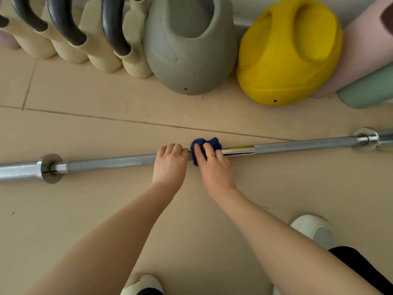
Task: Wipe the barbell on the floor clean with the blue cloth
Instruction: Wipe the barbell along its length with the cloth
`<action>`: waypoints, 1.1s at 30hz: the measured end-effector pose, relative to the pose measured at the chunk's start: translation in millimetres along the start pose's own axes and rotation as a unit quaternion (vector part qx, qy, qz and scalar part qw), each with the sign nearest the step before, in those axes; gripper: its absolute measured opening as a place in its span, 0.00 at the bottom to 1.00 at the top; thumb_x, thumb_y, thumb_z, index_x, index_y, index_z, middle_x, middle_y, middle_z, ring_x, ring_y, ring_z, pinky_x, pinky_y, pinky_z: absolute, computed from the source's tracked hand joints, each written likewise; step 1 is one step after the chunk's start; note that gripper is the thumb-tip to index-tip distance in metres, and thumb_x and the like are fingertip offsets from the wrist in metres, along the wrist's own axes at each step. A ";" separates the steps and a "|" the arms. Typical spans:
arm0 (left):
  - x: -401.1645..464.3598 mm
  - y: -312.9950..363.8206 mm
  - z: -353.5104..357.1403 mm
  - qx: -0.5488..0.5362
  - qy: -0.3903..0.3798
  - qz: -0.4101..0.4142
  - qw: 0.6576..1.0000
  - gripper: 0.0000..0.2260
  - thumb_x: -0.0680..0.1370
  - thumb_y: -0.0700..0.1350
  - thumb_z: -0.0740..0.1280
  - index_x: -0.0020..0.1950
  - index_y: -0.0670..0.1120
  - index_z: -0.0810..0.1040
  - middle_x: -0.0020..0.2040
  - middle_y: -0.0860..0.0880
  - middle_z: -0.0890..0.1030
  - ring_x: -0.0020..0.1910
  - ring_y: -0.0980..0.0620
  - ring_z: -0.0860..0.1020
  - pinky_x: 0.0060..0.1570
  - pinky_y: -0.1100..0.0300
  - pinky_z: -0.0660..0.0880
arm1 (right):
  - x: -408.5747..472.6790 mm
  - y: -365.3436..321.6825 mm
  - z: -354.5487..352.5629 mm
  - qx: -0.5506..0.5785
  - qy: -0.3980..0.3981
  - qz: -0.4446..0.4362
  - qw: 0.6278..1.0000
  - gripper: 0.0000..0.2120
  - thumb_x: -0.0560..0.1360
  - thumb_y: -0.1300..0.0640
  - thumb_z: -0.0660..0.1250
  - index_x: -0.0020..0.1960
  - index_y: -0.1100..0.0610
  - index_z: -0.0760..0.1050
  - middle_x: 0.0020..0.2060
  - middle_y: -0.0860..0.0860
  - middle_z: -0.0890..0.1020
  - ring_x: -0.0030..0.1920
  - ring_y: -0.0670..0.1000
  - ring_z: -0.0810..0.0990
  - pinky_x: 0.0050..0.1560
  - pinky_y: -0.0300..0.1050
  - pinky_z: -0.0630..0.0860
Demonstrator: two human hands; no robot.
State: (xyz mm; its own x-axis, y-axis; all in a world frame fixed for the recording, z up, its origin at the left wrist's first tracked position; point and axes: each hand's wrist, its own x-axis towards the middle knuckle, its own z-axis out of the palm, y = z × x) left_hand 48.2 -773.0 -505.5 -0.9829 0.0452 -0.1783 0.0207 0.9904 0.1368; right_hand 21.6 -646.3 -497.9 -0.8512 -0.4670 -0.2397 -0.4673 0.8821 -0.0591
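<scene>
Our right hand point(209, 160) clamps the blue cloth point(204, 147) round the barbell point(110, 163), whose long axis runs left-right; our left hand point(170, 159) grips it just left.

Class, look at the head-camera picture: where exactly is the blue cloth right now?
The bunched dark blue cloth sits on the middle of the long steel barbell on the tiled floor, gripped under the right hand, just right of the left hand.

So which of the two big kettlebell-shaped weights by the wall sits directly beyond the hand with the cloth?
The grey one. It stands straight beyond the right hand gripping the blue cloth; the yellow one lies further right.
</scene>
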 end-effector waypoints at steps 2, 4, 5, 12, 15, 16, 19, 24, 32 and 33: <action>2.8 -2.0 -0.9 0.004 0.000 -0.010 1.000 0.18 0.49 0.31 0.75 0.37 0.42 0.82 0.31 0.47 0.78 0.30 0.46 0.79 0.36 0.59 0.76 | 5.1 14.1 -7.4 0.006 -0.035 -0.037 0.999 0.32 0.67 0.61 0.71 0.69 0.57 0.67 0.63 0.57 0.74 0.51 0.60 0.76 0.47 0.50 0.75; 5.8 -2.8 -0.6 0.006 -0.012 -0.021 1.000 0.20 0.49 0.31 0.74 0.39 0.41 0.83 0.32 0.46 0.79 0.32 0.45 0.79 0.36 0.59 0.76 | 6.0 36.8 -5.1 -0.004 -0.039 0.003 0.999 0.30 0.73 0.59 0.65 0.73 0.55 0.60 0.68 0.56 0.68 0.58 0.60 0.72 0.53 0.51 0.71; 7.2 -2.0 -0.1 0.008 -0.017 -0.024 1.000 0.20 0.49 0.31 0.74 0.39 0.41 0.83 0.32 0.46 0.79 0.32 0.45 0.79 0.36 0.59 0.76 | 5.1 45.3 -2.9 -0.014 -0.019 0.042 0.999 0.30 0.73 0.59 0.67 0.72 0.55 0.61 0.68 0.56 0.69 0.57 0.60 0.73 0.52 0.51 0.72; 12.8 11.4 -5.3 0.027 -0.051 -0.073 0.996 0.25 0.65 0.39 0.73 0.62 0.38 0.76 0.53 0.43 0.80 0.55 0.45 0.78 0.53 0.55 0.75 | 8.2 25.8 -1.2 0.081 0.030 0.047 0.995 0.31 0.63 0.68 0.73 0.65 0.58 0.72 0.61 0.57 0.77 0.48 0.62 0.78 0.42 0.50 0.78; 10.2 13.5 -5.2 0.064 -0.147 -0.078 0.984 0.28 0.80 0.39 0.52 0.76 0.39 0.42 0.77 0.44 0.50 0.76 0.45 0.48 0.73 0.50 0.49 | 10.2 57.0 2.2 0.050 0.040 -0.016 0.998 0.31 0.59 0.66 0.75 0.61 0.55 0.76 0.57 0.55 0.80 0.40 0.61 0.79 0.37 0.48 0.77; 10.3 13.8 -5.0 0.070 -0.150 -0.082 0.983 0.28 0.81 0.39 0.50 0.76 0.40 0.39 0.78 0.45 0.46 0.77 0.44 0.45 0.74 0.50 0.46 | 7.8 69.2 3.7 0.055 0.038 -0.002 0.998 0.29 0.62 0.65 0.73 0.62 0.54 0.75 0.58 0.54 0.79 0.41 0.61 0.78 0.38 0.50 0.76; 12.1 14.5 -7.7 0.074 -0.148 -0.074 0.984 0.27 0.81 0.38 0.50 0.76 0.39 0.38 0.78 0.45 0.46 0.76 0.44 0.44 0.74 0.49 0.46 | -3.0 85.7 6.4 0.092 0.060 0.167 0.980 0.27 0.69 0.66 0.66 0.67 0.53 0.71 0.65 0.53 0.73 0.45 0.62 0.73 0.42 0.52 0.75; 11.8 13.1 -8.8 0.055 -0.157 -0.083 0.982 0.28 0.81 0.38 0.51 0.76 0.40 0.38 0.78 0.46 0.48 0.76 0.44 0.46 0.74 0.50 0.47 | 6.3 58.6 -6.2 0.092 -0.003 0.113 0.989 0.28 0.74 0.64 0.62 0.72 0.51 0.61 0.71 0.52 0.63 0.60 0.60 0.68 0.56 0.51 0.70; 8.0 6.1 -5.1 0.018 -0.132 -0.073 0.988 0.30 0.79 0.36 0.51 0.76 0.43 0.38 0.78 0.48 0.48 0.76 0.44 0.49 0.74 0.51 0.48 | 1.4 62.0 -10.6 0.087 -0.015 0.193 0.977 0.28 0.75 0.63 0.61 0.73 0.51 0.59 0.71 0.52 0.62 0.57 0.59 0.69 0.54 0.48 0.70; 6.1 6.1 -5.0 0.015 -0.125 -0.072 0.989 0.29 0.80 0.37 0.51 0.77 0.43 0.39 0.78 0.47 0.49 0.76 0.43 0.48 0.74 0.51 0.46 | 1.4 49.6 -9.7 0.098 -0.019 0.171 0.980 0.28 0.75 0.63 0.61 0.73 0.52 0.59 0.71 0.53 0.62 0.57 0.59 0.70 0.55 0.48 0.70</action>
State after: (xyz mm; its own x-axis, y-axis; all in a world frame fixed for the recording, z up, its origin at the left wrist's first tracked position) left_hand 41.4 -767.4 -500.8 -0.9003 -0.0687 -0.4298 -0.1065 0.9922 0.0644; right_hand -5.1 -603.8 -491.8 -0.9389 -0.1420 -0.3135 -0.0975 0.9833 -0.1535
